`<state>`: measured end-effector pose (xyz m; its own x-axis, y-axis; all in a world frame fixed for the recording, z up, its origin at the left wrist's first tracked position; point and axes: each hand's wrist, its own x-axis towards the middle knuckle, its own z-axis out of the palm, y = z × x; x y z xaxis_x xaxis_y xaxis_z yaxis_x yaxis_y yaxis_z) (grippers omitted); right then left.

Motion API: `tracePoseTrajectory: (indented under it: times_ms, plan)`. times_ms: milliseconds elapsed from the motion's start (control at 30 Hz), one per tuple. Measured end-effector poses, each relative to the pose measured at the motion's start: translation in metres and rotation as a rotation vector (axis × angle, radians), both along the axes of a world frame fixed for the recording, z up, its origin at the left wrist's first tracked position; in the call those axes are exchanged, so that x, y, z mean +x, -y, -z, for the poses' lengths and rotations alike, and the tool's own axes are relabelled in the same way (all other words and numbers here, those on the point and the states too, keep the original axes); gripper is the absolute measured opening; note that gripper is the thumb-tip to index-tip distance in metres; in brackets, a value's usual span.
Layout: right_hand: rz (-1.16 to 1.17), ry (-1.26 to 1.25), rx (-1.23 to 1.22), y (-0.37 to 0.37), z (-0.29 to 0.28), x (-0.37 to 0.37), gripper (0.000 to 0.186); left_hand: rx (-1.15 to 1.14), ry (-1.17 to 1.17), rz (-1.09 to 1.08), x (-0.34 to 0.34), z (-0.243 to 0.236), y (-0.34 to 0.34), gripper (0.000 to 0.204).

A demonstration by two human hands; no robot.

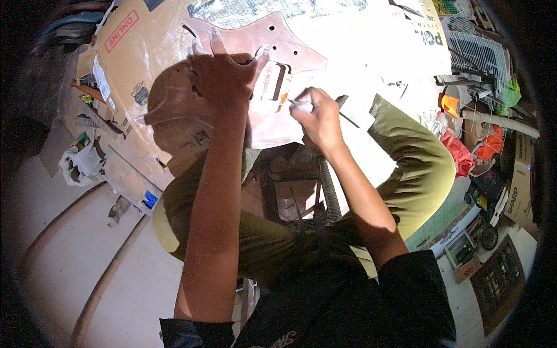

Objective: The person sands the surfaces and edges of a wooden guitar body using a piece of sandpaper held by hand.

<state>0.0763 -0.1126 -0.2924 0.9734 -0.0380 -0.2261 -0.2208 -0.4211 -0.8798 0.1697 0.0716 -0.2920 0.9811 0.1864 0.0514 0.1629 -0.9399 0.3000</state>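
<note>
A reddish-brown electric guitar body (296, 40) lies on a brightly lit, cardboard-covered surface before me. It has several round holes near its far end and slot-shaped cut-outs in its middle. My left hand (223, 78) rests on it with fingers spread, pale dust on the fingertips. My right hand (316, 116) is closed, pinching a slim, pale tool whose kind I cannot make out. The tool's tip points at an orange patch beside the cut-outs. A dark, thin piece sticks out past the right hand's outer side; glare hides its detail.
Flattened cardboard (156, 43) spreads on the left. My bent knees (423, 156) flank the surface. To the right stand a white wire rack (478, 58), a red bag (457, 153) and a cardboard box (519, 191). A crumpled white plastic bag (84, 162) lies on the left floor.
</note>
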Motion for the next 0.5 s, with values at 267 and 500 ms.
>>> tracePoseTrajectory:
  times_ms: [267, 500]
  plan:
    - [0.031, -0.004, 0.016, -0.004, 0.001, 0.003, 0.029, -0.009, 0.211, 0.092, 0.004, 0.006, -0.004, 0.098]
    - [0.057, -0.062, 0.052, -0.004, -0.002, -0.001, 0.025, -0.002, 0.056, 0.057, 0.004, 0.002, -0.002, 0.095]
